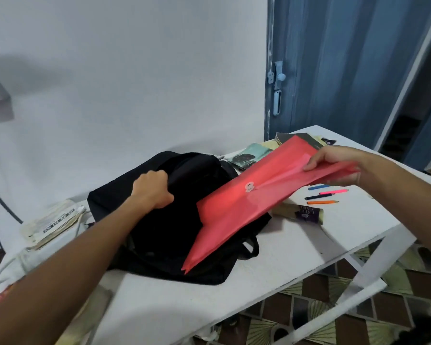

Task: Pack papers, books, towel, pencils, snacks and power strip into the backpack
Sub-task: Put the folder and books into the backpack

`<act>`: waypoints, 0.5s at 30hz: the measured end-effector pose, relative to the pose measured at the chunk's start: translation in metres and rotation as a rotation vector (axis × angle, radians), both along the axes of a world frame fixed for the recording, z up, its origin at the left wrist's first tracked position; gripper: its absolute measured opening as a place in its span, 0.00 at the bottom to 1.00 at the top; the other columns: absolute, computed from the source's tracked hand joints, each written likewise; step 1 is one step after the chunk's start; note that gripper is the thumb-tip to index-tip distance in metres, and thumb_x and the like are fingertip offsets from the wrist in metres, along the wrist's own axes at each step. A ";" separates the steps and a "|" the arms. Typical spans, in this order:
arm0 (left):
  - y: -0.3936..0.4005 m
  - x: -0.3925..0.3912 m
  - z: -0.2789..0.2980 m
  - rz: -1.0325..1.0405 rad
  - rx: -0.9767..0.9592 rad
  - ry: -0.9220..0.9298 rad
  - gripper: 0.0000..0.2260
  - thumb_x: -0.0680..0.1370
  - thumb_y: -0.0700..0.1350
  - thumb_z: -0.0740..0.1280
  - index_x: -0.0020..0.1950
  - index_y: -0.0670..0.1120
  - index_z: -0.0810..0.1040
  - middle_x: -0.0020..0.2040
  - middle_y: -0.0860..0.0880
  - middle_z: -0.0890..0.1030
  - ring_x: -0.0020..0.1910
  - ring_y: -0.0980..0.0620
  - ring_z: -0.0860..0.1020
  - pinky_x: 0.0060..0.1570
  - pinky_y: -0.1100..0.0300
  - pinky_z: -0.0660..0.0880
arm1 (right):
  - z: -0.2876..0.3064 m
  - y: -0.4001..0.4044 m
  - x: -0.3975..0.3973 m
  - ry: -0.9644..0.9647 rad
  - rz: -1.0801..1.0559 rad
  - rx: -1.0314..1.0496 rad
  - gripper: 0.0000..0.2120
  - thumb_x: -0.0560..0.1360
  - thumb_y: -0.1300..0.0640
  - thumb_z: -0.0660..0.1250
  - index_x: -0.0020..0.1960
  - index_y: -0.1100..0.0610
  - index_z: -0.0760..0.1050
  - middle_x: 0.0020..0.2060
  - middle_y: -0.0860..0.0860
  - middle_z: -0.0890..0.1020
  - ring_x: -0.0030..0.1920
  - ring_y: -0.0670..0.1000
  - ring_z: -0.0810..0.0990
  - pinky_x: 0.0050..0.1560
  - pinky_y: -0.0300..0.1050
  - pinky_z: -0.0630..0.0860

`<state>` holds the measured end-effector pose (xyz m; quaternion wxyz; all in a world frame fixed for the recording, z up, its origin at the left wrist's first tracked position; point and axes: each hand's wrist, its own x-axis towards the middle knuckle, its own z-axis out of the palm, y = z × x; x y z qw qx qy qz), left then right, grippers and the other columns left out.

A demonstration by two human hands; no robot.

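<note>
A black backpack [159,235] lies on the white table [296,247]. My left hand [152,189] grips the upper edge of its opening. My right hand [334,163] holds a red plastic folder [249,205] by its far end. The folder slants down, and its lower corner lies over the backpack's front. Several coloured pencils [326,195] rest on the table under my right forearm. Books [249,155] lie behind the folder. A snack packet [306,214] sits beside the backpack's right side. A white power strip with its cord [28,260] sits at the left.
A worn book or stack of papers [52,222] lies on the left of the table. A blue door [334,66] stands behind the table's far right corner. The table's front edge drops to a patterned tile floor [334,307].
</note>
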<state>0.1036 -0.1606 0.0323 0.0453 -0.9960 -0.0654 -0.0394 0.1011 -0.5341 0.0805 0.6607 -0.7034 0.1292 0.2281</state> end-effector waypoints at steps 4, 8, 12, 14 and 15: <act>0.007 0.002 0.032 -0.034 0.037 -0.021 0.15 0.67 0.43 0.68 0.53 0.43 0.75 0.49 0.41 0.79 0.50 0.39 0.78 0.45 0.53 0.74 | -0.004 0.026 0.002 -0.031 -0.105 0.152 0.09 0.75 0.74 0.53 0.44 0.63 0.68 0.35 0.60 0.78 0.32 0.59 0.82 0.23 0.49 0.79; 0.011 -0.005 0.043 -0.052 0.052 -0.045 0.15 0.67 0.43 0.68 0.53 0.44 0.76 0.48 0.42 0.79 0.48 0.41 0.78 0.42 0.55 0.72 | -0.015 0.059 -0.005 -0.115 -0.183 0.203 0.11 0.69 0.74 0.57 0.46 0.61 0.69 0.43 0.58 0.73 0.46 0.60 0.77 0.45 0.62 0.80; 0.009 -0.009 0.046 -0.061 0.052 -0.058 0.15 0.67 0.42 0.68 0.53 0.43 0.75 0.48 0.42 0.79 0.47 0.41 0.79 0.41 0.55 0.72 | -0.024 0.095 -0.019 -0.180 -0.249 0.238 0.12 0.69 0.75 0.57 0.37 0.59 0.66 0.33 0.54 0.68 0.36 0.54 0.73 0.41 0.49 0.75; 0.009 -0.011 0.048 -0.058 0.049 -0.075 0.14 0.67 0.42 0.68 0.52 0.43 0.75 0.48 0.42 0.79 0.47 0.41 0.79 0.41 0.55 0.71 | -0.035 0.115 -0.028 -0.199 -0.274 0.301 0.12 0.69 0.77 0.56 0.37 0.60 0.67 0.33 0.55 0.70 0.36 0.54 0.74 0.40 0.49 0.75; 0.008 -0.012 0.050 -0.057 0.043 -0.085 0.14 0.67 0.42 0.68 0.52 0.43 0.75 0.48 0.42 0.79 0.47 0.41 0.78 0.40 0.55 0.71 | -0.042 0.126 -0.032 -0.211 -0.283 0.328 0.12 0.69 0.77 0.56 0.39 0.62 0.69 0.34 0.56 0.72 0.36 0.54 0.74 0.38 0.47 0.75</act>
